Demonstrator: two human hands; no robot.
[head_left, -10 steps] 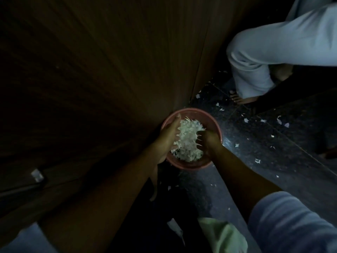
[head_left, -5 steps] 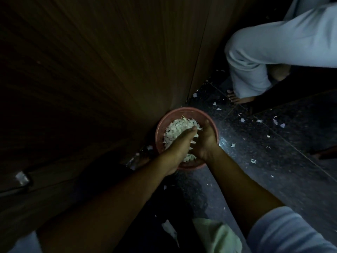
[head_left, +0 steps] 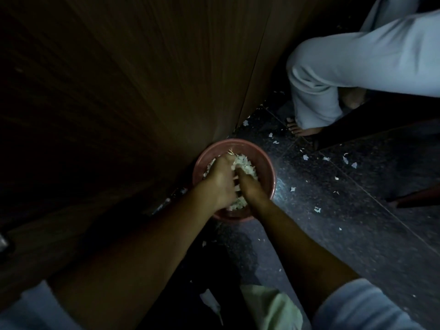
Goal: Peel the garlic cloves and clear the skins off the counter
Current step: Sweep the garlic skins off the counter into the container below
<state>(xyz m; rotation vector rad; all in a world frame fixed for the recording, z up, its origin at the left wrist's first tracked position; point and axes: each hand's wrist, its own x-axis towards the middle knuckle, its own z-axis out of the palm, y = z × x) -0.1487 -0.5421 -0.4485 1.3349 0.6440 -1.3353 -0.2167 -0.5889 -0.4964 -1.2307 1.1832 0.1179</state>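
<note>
gently, we'd best pack the garlic skins (head_left: 247, 166) down in the pink bowl (head_left: 267, 164) at frame centre, left hand (head_left: 220, 183) and right hand (head_left: 251, 189) buried fingers-first, their grip impossible to tell.

Dim corner, dark wood panel (head_left: 119, 91) on left
Speckled stone floor (head_left: 357, 222); another person's pale trouser leg (head_left: 357, 55), bare foot (head_left: 302, 131) upper right

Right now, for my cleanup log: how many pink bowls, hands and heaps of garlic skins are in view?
pink bowl: 1
hands: 2, left hand and right hand
heap of garlic skins: 1
Total: 4
</note>
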